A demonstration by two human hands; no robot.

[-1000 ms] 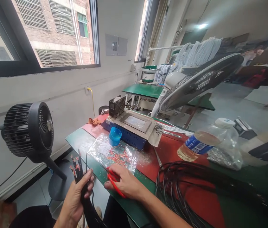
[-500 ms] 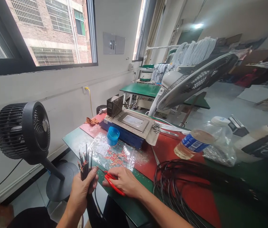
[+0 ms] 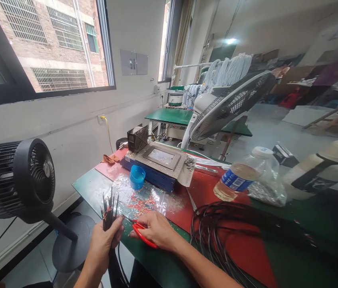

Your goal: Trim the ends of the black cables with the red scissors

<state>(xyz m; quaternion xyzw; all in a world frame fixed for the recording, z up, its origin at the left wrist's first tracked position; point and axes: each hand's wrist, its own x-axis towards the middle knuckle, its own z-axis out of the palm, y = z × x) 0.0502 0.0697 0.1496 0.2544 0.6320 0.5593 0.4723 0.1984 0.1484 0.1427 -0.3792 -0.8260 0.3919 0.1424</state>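
Note:
My left hand [image 3: 104, 242] is closed around a bundle of black cables [image 3: 109, 210]. Their upright ends show stripped, reddish inner wires. In my right hand [image 3: 154, 230] are red-handled scissors [image 3: 143, 237], fingers wrapped round the handles. The blades point left, their tips close to my left thumb and a wire end; whether they touch it I cannot tell. Beyond the hands, many small red and pale clippings [image 3: 142, 205] lie on a clear plastic sheet [image 3: 160, 206]. A blue round container [image 3: 137, 177] stands at the sheet's far side.
Behind the container sits a blue machine [image 3: 157, 164] with a small fan [image 3: 138, 139]. Coiled black cables [image 3: 217, 228] cover the table's right side, near a large bottle [image 3: 237, 176] and tweezers [image 3: 192, 200]. A black fan [image 3: 22, 180] stands left; a tilted larger fan [image 3: 231, 108] stands behind.
The camera view has shifted slightly right, so the surroundings appear further left. Both hands keep nearly the same pose, still holding the cable bundle and the scissors.

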